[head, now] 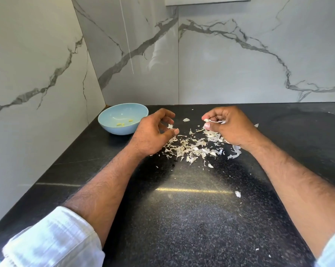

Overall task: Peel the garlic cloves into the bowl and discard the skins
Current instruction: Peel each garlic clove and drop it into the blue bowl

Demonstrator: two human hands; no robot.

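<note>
No writing or labels readable anywhere. Right hand (228, 126): grip pinches a garlic clove (208, 120) between thumb and fingers, loose skin trailing; most of the clove hidden in the fist. Left hand (155, 132): fingers loosely curled, holding nothing. Skins (191, 147) scattered on black tabletop (182, 218) between the hands. Blue bowl (112, 112) in the left wall corner holds a few peeled cloves (122, 123). Near tabletop open; sleeves cut off by frame

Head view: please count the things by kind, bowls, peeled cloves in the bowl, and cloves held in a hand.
Bowl: 1
Peeled cloves in the bowl: 2 small groups; exact count unclear
Clove pinched in the right hand: 1
Total: 4, loose skins uncounted
</note>
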